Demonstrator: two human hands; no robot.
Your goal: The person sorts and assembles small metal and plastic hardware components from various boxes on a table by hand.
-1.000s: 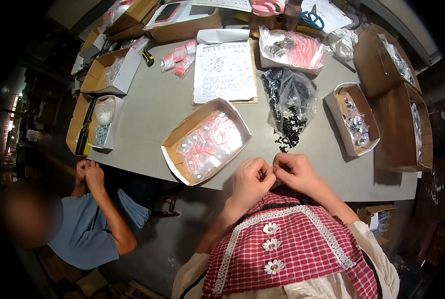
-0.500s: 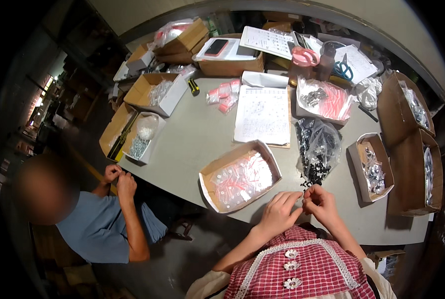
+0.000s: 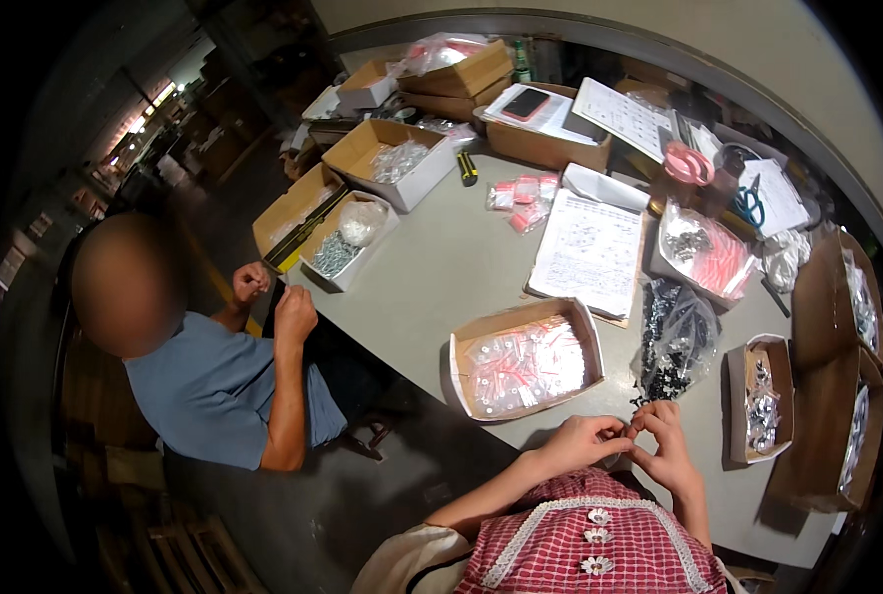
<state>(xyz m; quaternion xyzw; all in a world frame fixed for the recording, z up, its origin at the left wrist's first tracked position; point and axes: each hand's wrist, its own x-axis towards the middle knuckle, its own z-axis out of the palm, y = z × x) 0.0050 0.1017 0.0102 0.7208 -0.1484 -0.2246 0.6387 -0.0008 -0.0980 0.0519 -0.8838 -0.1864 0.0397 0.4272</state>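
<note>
At the near edge of the table, my left hand (image 3: 588, 443) and my right hand (image 3: 665, 443) meet fingertip to fingertip. Both are closed in a pinch, and whatever is between the fingers is too small to make out. Just beyond them lies a clear plastic bag (image 3: 694, 332) with small black parts (image 3: 665, 380) spilling from its mouth. Left of the bag stands an open cardboard box (image 3: 458, 381) holding many small clear packets (image 3: 531, 358) with white and reddish pieces inside.
Behind the box lies a clipboard with papers (image 3: 590, 252). To the right are a narrow box of metal parts (image 3: 761, 401) and larger cartons (image 3: 828, 436). Boxes of hardware (image 3: 338, 255) line the left edge, where a co-worker in a blue shirt (image 3: 229, 386) sits with hands raised.
My view has swung left, so the table appears farther right. My left hand's fingers have drawn in from a flatter spread to a pinch against the right. The co-worker's hands have moved slightly apart.
</note>
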